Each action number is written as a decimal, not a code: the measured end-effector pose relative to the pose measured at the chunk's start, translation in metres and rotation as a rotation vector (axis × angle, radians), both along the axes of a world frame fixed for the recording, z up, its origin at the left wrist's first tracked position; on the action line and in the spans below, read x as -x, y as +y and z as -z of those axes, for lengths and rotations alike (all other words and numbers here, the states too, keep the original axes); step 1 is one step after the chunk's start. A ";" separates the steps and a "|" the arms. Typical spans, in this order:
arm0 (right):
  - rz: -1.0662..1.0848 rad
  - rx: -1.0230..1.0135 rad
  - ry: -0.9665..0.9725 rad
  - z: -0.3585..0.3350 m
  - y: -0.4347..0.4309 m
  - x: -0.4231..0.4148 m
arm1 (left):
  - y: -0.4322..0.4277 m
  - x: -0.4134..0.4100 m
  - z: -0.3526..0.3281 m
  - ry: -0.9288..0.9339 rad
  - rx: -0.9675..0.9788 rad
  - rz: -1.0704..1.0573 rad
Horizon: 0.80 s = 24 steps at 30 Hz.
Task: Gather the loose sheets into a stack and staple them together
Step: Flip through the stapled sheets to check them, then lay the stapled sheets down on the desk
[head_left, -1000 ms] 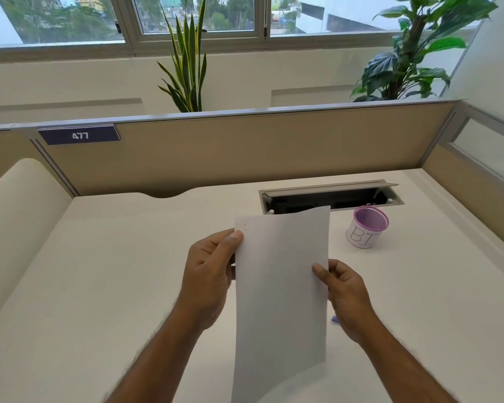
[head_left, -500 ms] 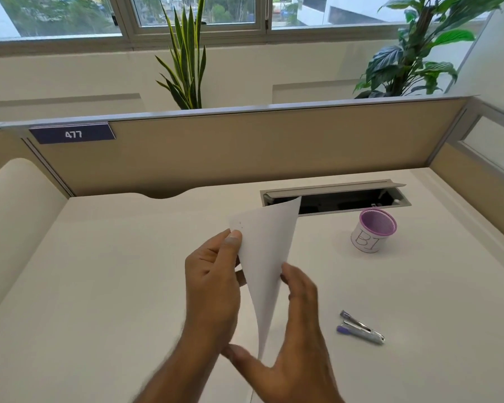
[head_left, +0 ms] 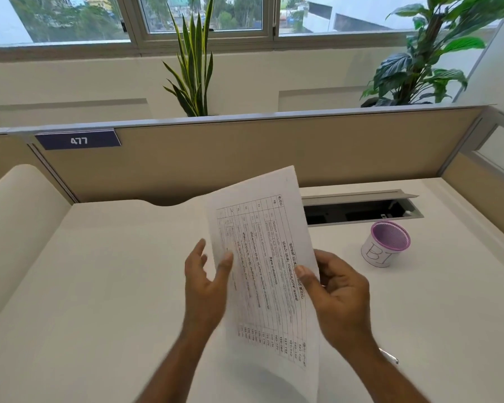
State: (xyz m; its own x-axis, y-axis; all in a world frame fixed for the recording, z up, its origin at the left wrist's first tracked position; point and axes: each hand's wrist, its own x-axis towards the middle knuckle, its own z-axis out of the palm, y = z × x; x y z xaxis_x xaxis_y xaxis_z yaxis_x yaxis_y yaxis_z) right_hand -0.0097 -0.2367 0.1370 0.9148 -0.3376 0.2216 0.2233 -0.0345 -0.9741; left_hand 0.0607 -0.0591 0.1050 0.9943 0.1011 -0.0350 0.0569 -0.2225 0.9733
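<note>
Office cubicle setup: a white table (head_left: 105, 286) boxed in by tan partition panels (head_left: 245, 158), with a little "477" nameplate (head_left: 78, 140) on the left and two leafy plants (head_left: 193, 68) behind the divider under a window (head_left: 210, 16). Toward the back right of the table there was an open cable hatch (head_left: 361, 212), and just in front of it a purple-rimmed mesh cup (head_left: 386, 244) with a paper label marked "BI".

The sheets (head_left: 262, 271) were held up off the table, right in the middle of the view, tilted and with the printed table side facing the camera. Couldn't tell how many pages were there. The right hand (head_left: 338, 295) had the right edge pinched, thumb on the printed face and fingers curled behind. The left hand (head_left: 205, 286) was at the left edge with its fingers loosely spread; the thumb sat in front of the paper, but it was blurry enough that I couldn't say if it was really gripping. Just past the right wrist a bit of the stapler (head_left: 389, 356) poked out, lying on the table.
</note>
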 end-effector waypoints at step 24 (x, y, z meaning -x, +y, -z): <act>0.028 -0.051 0.568 0.151 -0.003 -0.095 | 0.041 -0.134 0.096 0.204 0.017 -0.073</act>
State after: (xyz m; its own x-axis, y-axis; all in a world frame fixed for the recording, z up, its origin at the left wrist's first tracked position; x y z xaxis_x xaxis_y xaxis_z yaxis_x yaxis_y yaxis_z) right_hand 0.0853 -0.2397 -0.0136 0.8761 -0.3611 -0.3194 -0.3361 0.0173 -0.9417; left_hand 0.1946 -0.0185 0.0093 0.9564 0.1704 -0.2371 0.2685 -0.1939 0.9436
